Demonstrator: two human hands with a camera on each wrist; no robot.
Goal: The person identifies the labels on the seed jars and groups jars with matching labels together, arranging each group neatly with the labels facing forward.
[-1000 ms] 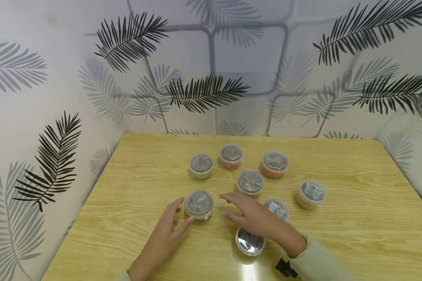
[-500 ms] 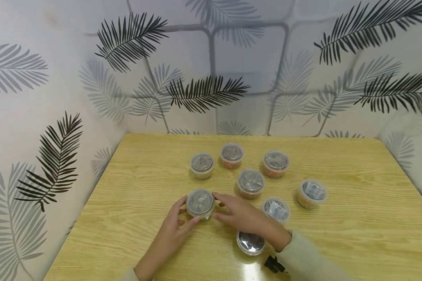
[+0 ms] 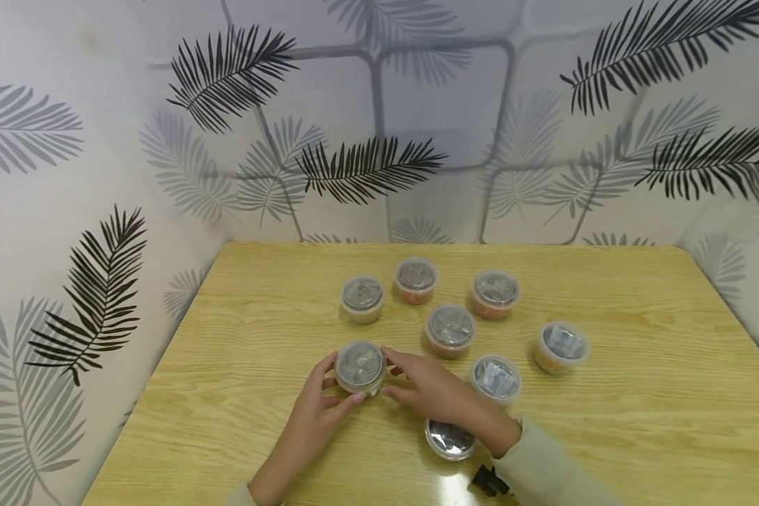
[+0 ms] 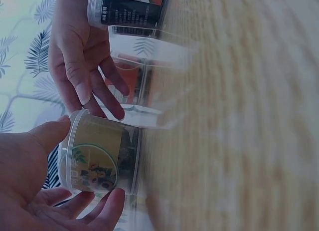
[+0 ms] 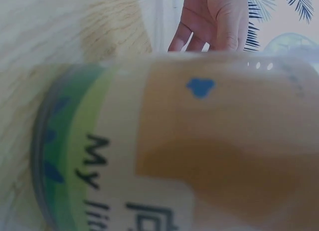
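In the head view my left hand [image 3: 319, 404] holds a round clear lidded tub [image 3: 359, 367], thumb at its near side and fingers at its left. The left wrist view shows that hand [image 4: 30, 178] curved round the tub [image 4: 99, 158], which has a yellow label picturing dark pieces. My right hand [image 3: 426, 383] is at the tub's right side, fingers loosely bent, fingertips at or very near its wall. In the right wrist view a large tub [image 5: 164, 141] lettered "My" hides my right hand; my left hand [image 5: 214, 19] shows behind it.
Similar tubs stand around: one at back left [image 3: 362, 299], orange ones behind [image 3: 416, 280] [image 3: 495, 294], one in the middle [image 3: 450, 330], one right [image 3: 561, 348]. Two more, a pale-topped tub [image 3: 496, 379] and a dark tub [image 3: 450, 441], lie by my right forearm. Patterned walls border the wooden table [image 3: 259, 302].
My right hand has moved left, up to the tub's right side. My left hand has shifted slightly right and closed round the tub, which has barely moved.
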